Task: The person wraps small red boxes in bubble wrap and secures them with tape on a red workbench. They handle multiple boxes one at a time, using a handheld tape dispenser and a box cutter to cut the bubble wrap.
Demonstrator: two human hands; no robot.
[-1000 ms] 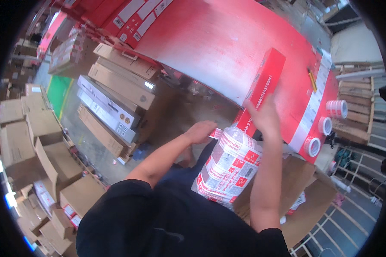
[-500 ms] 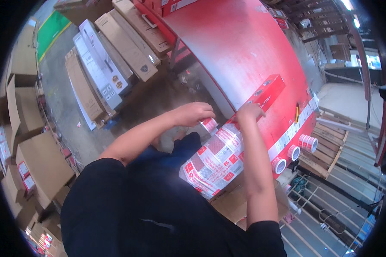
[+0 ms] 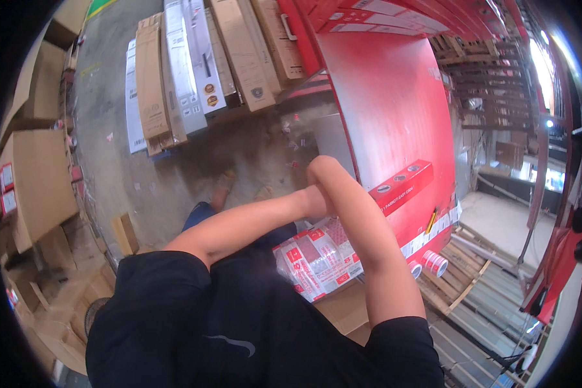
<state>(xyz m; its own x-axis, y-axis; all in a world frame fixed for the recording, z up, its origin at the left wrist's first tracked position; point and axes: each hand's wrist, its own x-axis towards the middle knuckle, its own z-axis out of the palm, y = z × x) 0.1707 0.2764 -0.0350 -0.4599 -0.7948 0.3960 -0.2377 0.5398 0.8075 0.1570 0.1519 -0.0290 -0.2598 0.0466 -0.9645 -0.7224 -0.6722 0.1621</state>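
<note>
My right hand [image 3: 320,171] is bent downward over my left hand [image 3: 317,199], its fingers curled; whatever it grips is hidden. The left hand's fingers are hidden behind the right. Below them, a bundle [image 3: 313,262] wrapped in bubble wrap and red-and-white tape rests near my right forearm, against my torso. Just right of my hands, a long red box [image 3: 399,184] lies along the red tabletop [image 3: 394,90]. A yellow cutter [image 3: 431,221] and tape rolls [image 3: 433,264] are by the table's near right edge.
Long cartons [image 3: 242,55] lean side by side at the top left, beside the table. Larger cardboard boxes [image 3: 39,187] are piled at the left. My feet show on the concrete floor [image 3: 110,161]. Pallets and racking [image 3: 485,90] stand at the right.
The view has turned, shifting the table and cartons. My hands have come together above the bundle, the right crossing over the left, and the small red-and-white piece in my left hand is now hidden.
</note>
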